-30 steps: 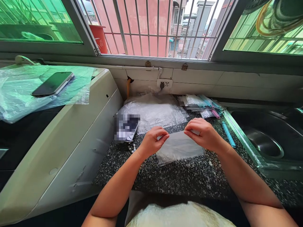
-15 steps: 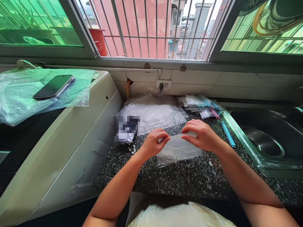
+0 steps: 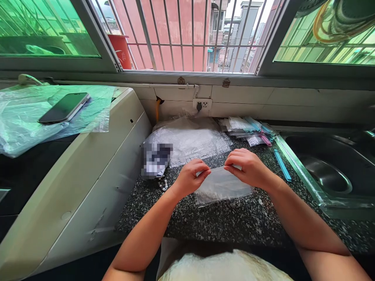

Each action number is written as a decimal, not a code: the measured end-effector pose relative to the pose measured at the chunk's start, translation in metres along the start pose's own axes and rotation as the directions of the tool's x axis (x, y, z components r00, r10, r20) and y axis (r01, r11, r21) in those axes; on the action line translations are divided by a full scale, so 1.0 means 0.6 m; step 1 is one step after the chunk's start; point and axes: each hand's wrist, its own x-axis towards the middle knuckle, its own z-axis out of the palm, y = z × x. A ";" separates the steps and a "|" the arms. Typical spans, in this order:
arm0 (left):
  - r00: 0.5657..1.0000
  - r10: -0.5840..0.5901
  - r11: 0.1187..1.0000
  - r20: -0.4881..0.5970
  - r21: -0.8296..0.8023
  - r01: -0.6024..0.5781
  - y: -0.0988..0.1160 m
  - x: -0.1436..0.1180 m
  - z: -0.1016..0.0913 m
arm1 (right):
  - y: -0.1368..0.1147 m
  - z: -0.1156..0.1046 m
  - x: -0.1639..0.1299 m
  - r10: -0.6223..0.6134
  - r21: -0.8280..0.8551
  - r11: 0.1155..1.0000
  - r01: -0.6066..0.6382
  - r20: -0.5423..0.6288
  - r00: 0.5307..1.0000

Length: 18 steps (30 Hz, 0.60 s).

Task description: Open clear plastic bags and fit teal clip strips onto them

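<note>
Both hands pinched on one clear bag (image 3: 221,187), lying flat on the speckled counter (image 3: 228,222) just in front of the body. Left hand (image 3: 190,177) gripping the bag's top left corner between thumb and fingers; right hand (image 3: 249,168) clamped on the top edge further along, hands near but not touching. Held so, probably, to keep the mouth taut along its seal line. Bottom of the bag resting on the stone, taking the weight. Contents too faint to tell.

Behind, a heap of clear plastic (image 3: 190,140) against the tiled wall, within easy reach. To the right of it, a stack of small zip bags (image 3: 249,130) with coloured strips, just beside the sink (image 3: 325,171). A blue strip (image 3: 283,167) lying loose by the sink's rim. Left, a phone (image 3: 64,108) on plastic sheeting atop a white appliance (image 3: 96,164), well apart from the hands.
</note>
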 end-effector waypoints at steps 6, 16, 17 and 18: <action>0.999 -0.012 1.000 0.029 -0.018 0.012 0.001 0.000 0.001 | 0.000 -0.005 -0.001 -0.011 -0.007 1.000 0.011 0.005 1.000; 1.000 -0.017 0.999 -0.005 -0.030 0.017 -0.006 0.001 0.000 | 0.010 -0.019 -0.006 0.012 -0.022 1.000 -0.013 -0.041 0.999; 1.000 -0.016 0.999 -0.006 -0.029 0.016 -0.006 0.001 0.000 | 0.010 -0.019 -0.006 0.012 -0.023 1.000 -0.013 -0.041 0.999; 1.000 -0.014 1.000 -0.007 -0.028 0.014 -0.006 0.001 0.000 | 0.010 -0.018 -0.006 0.012 -0.024 1.000 -0.013 -0.041 0.999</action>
